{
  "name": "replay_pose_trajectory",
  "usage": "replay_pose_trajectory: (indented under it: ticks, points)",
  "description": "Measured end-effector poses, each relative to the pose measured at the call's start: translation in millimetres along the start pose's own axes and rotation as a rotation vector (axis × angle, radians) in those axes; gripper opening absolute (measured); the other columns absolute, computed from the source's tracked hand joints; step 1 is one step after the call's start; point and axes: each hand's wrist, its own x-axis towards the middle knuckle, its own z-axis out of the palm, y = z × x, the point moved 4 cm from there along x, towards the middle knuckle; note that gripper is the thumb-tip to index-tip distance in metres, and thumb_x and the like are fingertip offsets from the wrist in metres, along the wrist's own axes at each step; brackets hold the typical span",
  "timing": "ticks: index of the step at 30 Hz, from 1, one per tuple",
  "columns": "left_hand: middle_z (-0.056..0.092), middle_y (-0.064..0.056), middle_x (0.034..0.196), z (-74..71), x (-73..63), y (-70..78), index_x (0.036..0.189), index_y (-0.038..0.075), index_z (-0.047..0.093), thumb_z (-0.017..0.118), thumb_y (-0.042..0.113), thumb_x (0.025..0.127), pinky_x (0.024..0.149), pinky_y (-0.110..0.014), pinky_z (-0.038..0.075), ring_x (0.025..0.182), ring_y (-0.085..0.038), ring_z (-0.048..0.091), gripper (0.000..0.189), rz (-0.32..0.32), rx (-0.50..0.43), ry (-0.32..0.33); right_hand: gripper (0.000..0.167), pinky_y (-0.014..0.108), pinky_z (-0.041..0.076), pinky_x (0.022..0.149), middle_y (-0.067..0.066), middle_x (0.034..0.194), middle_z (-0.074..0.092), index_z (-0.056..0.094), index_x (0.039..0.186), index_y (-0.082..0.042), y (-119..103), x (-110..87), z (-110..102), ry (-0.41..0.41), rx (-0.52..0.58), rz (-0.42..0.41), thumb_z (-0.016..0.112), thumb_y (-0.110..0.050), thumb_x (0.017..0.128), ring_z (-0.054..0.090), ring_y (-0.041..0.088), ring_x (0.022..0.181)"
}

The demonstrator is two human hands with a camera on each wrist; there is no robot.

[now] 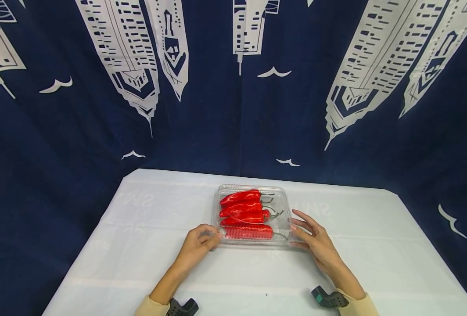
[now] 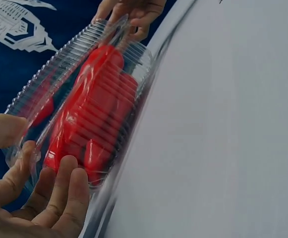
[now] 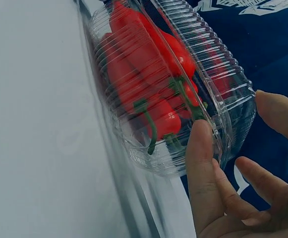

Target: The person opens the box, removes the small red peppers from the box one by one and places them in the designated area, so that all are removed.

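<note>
Several long red chili peppers [image 1: 243, 208] with green stems lie side by side in a clear plastic clamshell container [image 1: 282, 202]. Its ribbed lid [image 3: 210, 37] stands over the peppers; whether it is fully closed I cannot tell. At the front left corner, my left hand [image 1: 199, 244] pinches the container's rim with curled fingers, and its other fingertips [image 2: 68, 163] rest against the ribbed base. My right hand [image 1: 316, 241] is at the right side, fingers spread and fairly straight. Its fingertips [image 3: 201, 129] touch the rim and lid edge there.
The container sits on a white-covered table [image 1: 158, 263], towards its far side. Behind the table hangs a dark blue cloth [image 1: 217, 131] printed with white buildings and birds. Dark devices [image 1: 329, 298] are strapped at both wrists, by the cream sleeves.
</note>
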Motion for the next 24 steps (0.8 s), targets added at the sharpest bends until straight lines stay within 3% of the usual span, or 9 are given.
replay_pose_trajectory:
  ticks: [7, 12, 16, 21, 24]
  points:
    - [0.05, -0.009, 0.14, -2.3, 4.8, -4.3, 0.124, 0.007, 0.064, 0.071, 0.023, 0.093, 0.087, -0.029, 0.054, 0.117, -0.025, 0.058, 0.036, 0.032, -0.01, -0.02, 0.065, 0.032, 0.059, 0.083, 0.021, 0.152, 0.04, 0.033, 0.156, -0.013, 0, -0.1, -1, 0.0, -0.028, 0.016, 0.063, -0.024, 0.099, 0.062, 0.004, 0.107]
    - [0.032, -0.002, 0.159, -6.2, 12.0, -8.8, 0.143, 0.013, 0.053, 0.073, 0.018, 0.091, 0.098, -0.035, 0.049, 0.133, -0.031, 0.047, 0.056, 0.039, -0.071, -0.099, 0.065, 0.032, 0.059, 0.083, 0.019, 0.152, 0.04, 0.033, 0.156, -0.014, 1, -1.0, -2, -0.004, -0.022, 0.028, 0.063, -0.024, 0.099, 0.061, 0.005, 0.108]
    - [0.016, 0.006, 0.166, -9.5, 18.1, -8.7, 0.152, 0.015, 0.043, 0.07, 0.015, 0.091, 0.101, -0.035, 0.044, 0.137, -0.03, 0.042, 0.067, 0.053, -0.115, -0.168, 0.065, 0.032, 0.059, 0.082, 0.018, 0.153, 0.04, 0.034, 0.156, -0.015, 1, -1.6, -2, -0.001, -0.016, 0.04, 0.063, -0.024, 0.099, 0.06, 0.006, 0.108]
    - [0.014, 0.004, 0.167, -12.1, 24.2, -6.6, 0.157, 0.014, 0.034, 0.059, 0.005, 0.088, 0.101, -0.038, 0.039, 0.139, -0.033, 0.036, 0.074, 0.078, -0.114, -0.254, 0.066, 0.032, 0.059, 0.083, 0.018, 0.153, 0.039, 0.033, 0.156, -0.016, 0, -1.5, -2, -0.001, -0.019, 0.048, 0.064, -0.026, 0.098, 0.06, 0.007, 0.109]
    - [0.012, 0.005, 0.168, -13.2, 27.6, -8.8, 0.155, 0.012, 0.036, 0.055, -0.002, 0.085, 0.1, -0.037, 0.041, 0.139, -0.035, 0.035, 0.074, 0.097, -0.103, -0.29, 0.064, 0.032, 0.059, 0.082, 0.018, 0.152, 0.04, 0.034, 0.155, -0.016, -1, -1.6, -3, -0.004, -0.023, 0.038, 0.063, -0.027, 0.099, 0.058, 0.009, 0.112]
